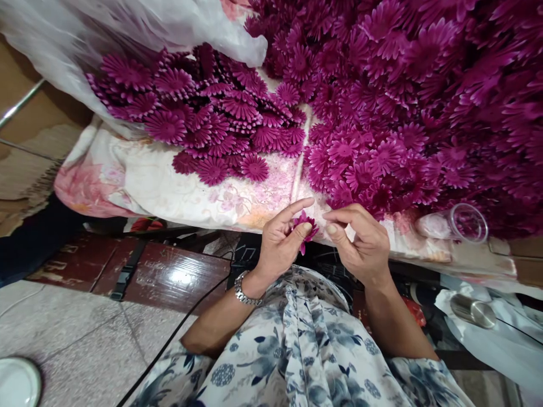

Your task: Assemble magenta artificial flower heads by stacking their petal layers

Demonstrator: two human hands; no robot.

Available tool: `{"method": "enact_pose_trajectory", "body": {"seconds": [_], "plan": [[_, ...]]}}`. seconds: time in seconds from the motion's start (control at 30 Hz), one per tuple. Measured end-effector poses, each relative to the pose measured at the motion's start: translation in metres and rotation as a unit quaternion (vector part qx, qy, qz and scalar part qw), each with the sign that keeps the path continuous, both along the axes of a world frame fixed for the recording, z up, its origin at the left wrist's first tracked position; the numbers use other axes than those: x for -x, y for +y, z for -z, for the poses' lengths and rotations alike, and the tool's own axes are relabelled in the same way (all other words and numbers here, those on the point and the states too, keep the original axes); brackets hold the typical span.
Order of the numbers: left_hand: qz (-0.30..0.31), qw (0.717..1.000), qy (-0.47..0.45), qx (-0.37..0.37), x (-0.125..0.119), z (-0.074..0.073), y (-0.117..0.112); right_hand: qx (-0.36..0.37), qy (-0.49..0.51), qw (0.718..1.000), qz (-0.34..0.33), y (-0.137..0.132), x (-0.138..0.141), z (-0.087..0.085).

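Observation:
My left hand (282,240) pinches a small magenta artificial flower (311,230) between thumb and fingers, its index finger stretched out above the petals. Just to the right, my right hand (360,240) is curled, with thumb and index fingertips close together; whatever they hold, if anything, is too small to make out. A narrow gap separates the two hands at the table's near edge. Beyond them lie a loose heap of magenta flower heads (384,158) on the right and stacked flower heads (212,127) on the left.
A floral cloth (182,189) covers the table. Clear plastic sheeting (169,28) drapes over the left stacks. A transparent plastic cup (469,222) lies on its side at the right edge. Below are a dark red wooden bench (169,277) and a metal cylinder (473,311) on white wrapping.

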State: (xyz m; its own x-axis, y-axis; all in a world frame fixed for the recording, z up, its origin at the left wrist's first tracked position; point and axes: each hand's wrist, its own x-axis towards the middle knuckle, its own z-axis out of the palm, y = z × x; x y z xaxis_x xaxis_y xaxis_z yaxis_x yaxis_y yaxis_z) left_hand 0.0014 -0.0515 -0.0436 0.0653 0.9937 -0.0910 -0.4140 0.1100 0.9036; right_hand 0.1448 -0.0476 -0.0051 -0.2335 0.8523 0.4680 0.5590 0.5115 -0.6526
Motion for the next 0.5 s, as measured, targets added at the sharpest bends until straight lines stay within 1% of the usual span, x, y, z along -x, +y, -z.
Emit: {"method": "enact_pose_trajectory", "body": {"seconds": [0.07,0.13,0.2,0.27,0.4,0.5], "plan": [[0.029,1.0,0.002,0.01,0.0,-0.001,-0.001,0.042,0.003,0.998,-0.042,0.003,0.002,-0.001],[0.05,0.998,-0.005,0.025,0.0,-0.003,-0.002,0.084,0.004,0.993,-0.081,0.005,0.002,0.002],[0.065,0.997,-0.017,0.029,0.001,-0.004,-0.003,0.101,0.005,0.99,-0.099,0.005,0.001,0.007],[0.072,0.997,-0.022,0.03,0.002,-0.004,-0.004,0.096,0.001,0.99,-0.101,0.005,0.0,0.012],[0.074,0.997,-0.026,0.025,0.005,-0.003,-0.005,0.044,-0.026,0.995,-0.084,0.002,-0.001,0.013],[0.113,0.993,-0.046,0.002,0.006,-0.002,-0.005,0.015,-0.027,0.997,-0.064,-0.001,0.001,0.011]]}}
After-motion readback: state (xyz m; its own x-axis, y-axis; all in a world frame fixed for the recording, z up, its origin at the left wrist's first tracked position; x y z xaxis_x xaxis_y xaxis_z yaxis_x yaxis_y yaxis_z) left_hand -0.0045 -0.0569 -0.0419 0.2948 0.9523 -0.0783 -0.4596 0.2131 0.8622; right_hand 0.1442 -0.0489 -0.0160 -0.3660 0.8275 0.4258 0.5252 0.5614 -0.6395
